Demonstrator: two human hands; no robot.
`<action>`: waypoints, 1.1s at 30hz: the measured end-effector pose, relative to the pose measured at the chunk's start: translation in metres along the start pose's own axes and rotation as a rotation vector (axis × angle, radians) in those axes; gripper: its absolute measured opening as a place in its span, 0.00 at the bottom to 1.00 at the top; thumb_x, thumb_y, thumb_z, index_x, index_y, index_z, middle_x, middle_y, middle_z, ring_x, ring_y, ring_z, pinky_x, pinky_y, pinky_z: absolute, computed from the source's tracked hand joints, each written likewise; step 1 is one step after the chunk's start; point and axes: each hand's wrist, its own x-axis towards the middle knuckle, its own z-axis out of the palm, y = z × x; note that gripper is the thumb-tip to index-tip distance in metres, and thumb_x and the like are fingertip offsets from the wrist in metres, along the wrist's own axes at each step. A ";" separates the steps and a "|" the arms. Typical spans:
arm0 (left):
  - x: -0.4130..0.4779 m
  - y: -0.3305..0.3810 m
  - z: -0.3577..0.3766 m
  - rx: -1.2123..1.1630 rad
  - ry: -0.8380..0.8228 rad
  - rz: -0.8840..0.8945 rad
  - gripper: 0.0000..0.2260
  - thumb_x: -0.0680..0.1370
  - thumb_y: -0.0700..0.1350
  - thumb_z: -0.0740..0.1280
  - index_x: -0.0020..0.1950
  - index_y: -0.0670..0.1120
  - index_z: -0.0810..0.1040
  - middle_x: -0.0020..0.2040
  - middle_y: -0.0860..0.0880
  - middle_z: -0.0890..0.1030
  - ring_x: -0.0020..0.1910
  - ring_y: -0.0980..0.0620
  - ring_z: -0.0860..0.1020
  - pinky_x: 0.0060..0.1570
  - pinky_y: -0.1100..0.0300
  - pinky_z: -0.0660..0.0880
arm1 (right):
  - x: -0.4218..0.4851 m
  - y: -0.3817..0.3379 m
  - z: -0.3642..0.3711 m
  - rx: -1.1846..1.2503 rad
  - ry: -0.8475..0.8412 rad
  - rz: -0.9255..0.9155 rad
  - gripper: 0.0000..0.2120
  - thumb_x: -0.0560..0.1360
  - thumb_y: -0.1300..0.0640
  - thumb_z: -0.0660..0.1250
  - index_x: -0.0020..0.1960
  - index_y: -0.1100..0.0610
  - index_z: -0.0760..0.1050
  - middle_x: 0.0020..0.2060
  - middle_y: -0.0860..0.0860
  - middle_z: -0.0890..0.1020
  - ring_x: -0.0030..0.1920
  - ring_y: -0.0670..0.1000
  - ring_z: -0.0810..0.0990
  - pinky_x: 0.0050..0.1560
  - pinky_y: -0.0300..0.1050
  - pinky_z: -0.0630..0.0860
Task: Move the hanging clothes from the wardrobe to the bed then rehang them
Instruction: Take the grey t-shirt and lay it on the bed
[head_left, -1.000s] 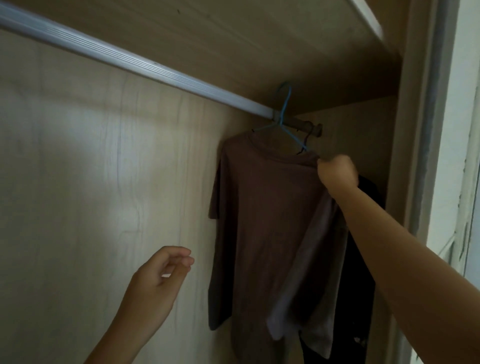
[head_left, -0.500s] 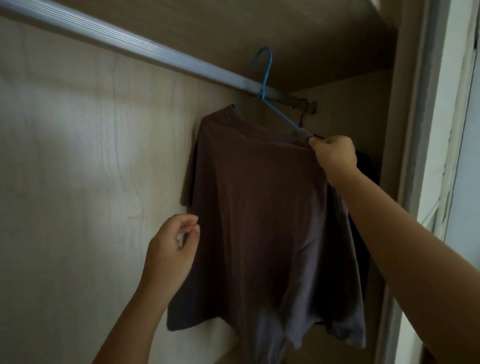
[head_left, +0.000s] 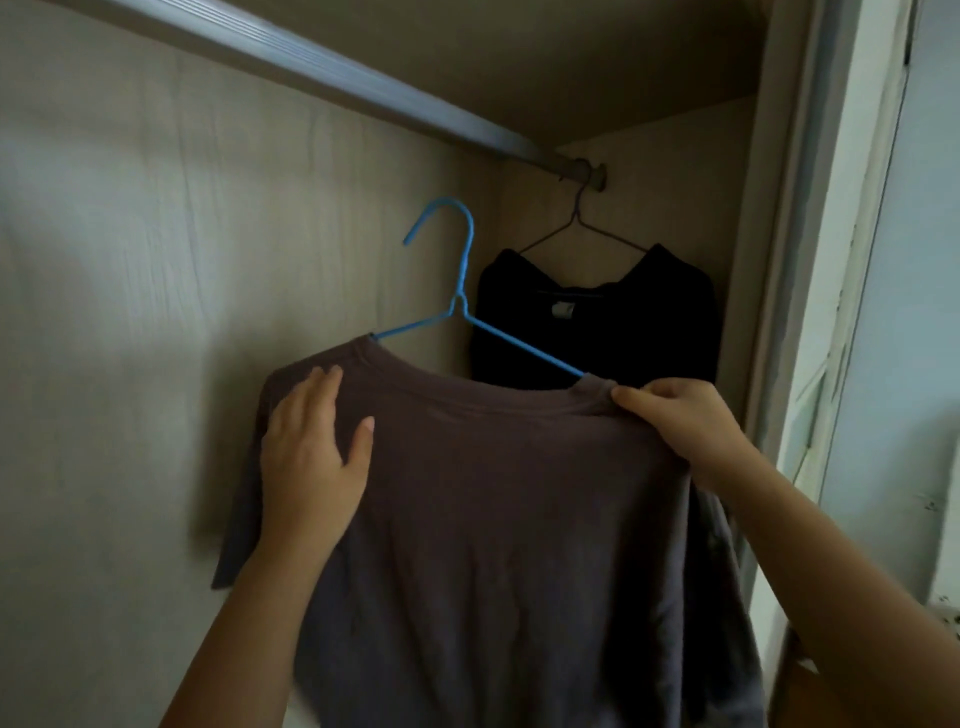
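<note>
Hanging in wardrobe (head_left: 156, 234), black shirt (head_left: 623, 332), right hand (head_left: 685, 421) pinching brown shirt (head_left: 493, 519)

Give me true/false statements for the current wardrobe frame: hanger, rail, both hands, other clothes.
1. The blue hanger is hooked on the rail. False: its hook is free and sits below the rail.
2. The right hand pinches the brown T-shirt at the shoulder, next to the collar. True.
3. The left hand is clenched round the blue hanger's hook. False: it lies flat on the shirt's other shoulder, fingers straight.
4. A black garment hangs on a dark wire hanger at the rail's far end. True.
5. The brown T-shirt has slipped off the blue hanger. False: the hanger's arms run into its neckline.
</note>
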 end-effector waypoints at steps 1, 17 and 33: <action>-0.003 -0.005 0.004 0.062 -0.020 0.007 0.29 0.72 0.56 0.55 0.66 0.38 0.69 0.65 0.36 0.73 0.63 0.36 0.71 0.62 0.42 0.67 | -0.008 0.006 -0.002 -0.010 -0.023 0.004 0.16 0.70 0.52 0.71 0.27 0.57 0.73 0.23 0.50 0.74 0.28 0.47 0.72 0.31 0.41 0.68; -0.112 -0.023 0.078 -0.206 -0.402 -0.105 0.23 0.70 0.60 0.56 0.42 0.41 0.79 0.39 0.39 0.82 0.40 0.37 0.79 0.40 0.48 0.75 | -0.142 0.107 -0.082 -0.199 -0.025 0.402 0.15 0.71 0.57 0.69 0.27 0.58 0.75 0.25 0.51 0.76 0.30 0.49 0.73 0.35 0.42 0.70; -0.251 0.149 0.106 -0.589 -0.832 0.251 0.10 0.71 0.47 0.67 0.37 0.40 0.80 0.33 0.44 0.82 0.32 0.49 0.76 0.32 0.69 0.64 | -0.377 0.135 -0.225 -0.522 0.402 0.746 0.09 0.74 0.56 0.67 0.38 0.61 0.76 0.32 0.54 0.76 0.35 0.51 0.72 0.36 0.41 0.66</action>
